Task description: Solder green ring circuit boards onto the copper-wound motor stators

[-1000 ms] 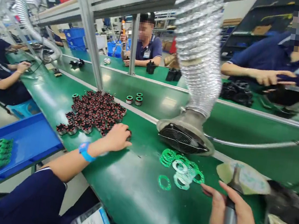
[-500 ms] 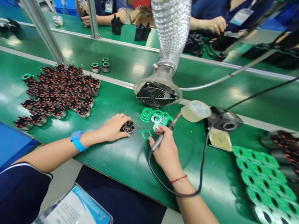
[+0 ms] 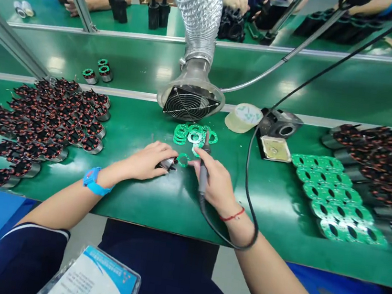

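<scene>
My left hand (image 3: 148,161) is closed around a motor stator (image 3: 168,163) on the green bench; its silvery side now shows, and the fingers cover part of it. In my right hand (image 3: 217,181) is a soldering iron (image 3: 203,174), its tip pointing away from me. A green ring-shaped circuit board (image 3: 178,163) lies between the stator and my right fingertips, very close to both. Whether the fingertips pinch it, I cannot tell. Just beyond lies a loose group of green ring boards (image 3: 180,134).
A fan hood (image 3: 190,103) on a foil duct hangs over the boards. Many stators (image 3: 58,121) crowd the left, more (image 3: 387,177) the right. Board panels (image 3: 334,194), a solder-iron stand (image 3: 281,124) with a sponge tray (image 3: 274,148) and a tape roll (image 3: 243,118) sit right. The iron's cord loops over my right forearm.
The stator in my left hand has tipped from face-up to showing its side, nearer the ring board. The iron has swung more upright in the picture. The whole view has shifted.
</scene>
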Demonstrator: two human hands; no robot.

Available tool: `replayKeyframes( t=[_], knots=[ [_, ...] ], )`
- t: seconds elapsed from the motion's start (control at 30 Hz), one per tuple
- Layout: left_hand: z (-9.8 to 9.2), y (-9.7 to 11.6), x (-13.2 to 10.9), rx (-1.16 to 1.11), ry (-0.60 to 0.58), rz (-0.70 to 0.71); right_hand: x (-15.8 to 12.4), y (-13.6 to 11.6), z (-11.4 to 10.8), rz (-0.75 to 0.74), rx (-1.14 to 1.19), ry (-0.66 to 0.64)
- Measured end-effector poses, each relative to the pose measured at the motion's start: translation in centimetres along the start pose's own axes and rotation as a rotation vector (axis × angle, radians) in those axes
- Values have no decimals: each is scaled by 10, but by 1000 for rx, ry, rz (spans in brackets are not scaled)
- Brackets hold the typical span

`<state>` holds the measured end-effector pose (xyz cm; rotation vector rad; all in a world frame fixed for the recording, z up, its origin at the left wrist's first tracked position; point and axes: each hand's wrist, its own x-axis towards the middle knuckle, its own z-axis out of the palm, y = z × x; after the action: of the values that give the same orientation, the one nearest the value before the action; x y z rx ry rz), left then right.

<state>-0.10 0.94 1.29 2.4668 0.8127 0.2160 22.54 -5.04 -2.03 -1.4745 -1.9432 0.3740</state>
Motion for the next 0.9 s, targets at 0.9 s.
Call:
replayKeyframes(
  t=[0.9],
  knots=[
    [19, -12, 4, -27, 202, 66, -39, 11, 0, 184, 347, 196]
  ],
)
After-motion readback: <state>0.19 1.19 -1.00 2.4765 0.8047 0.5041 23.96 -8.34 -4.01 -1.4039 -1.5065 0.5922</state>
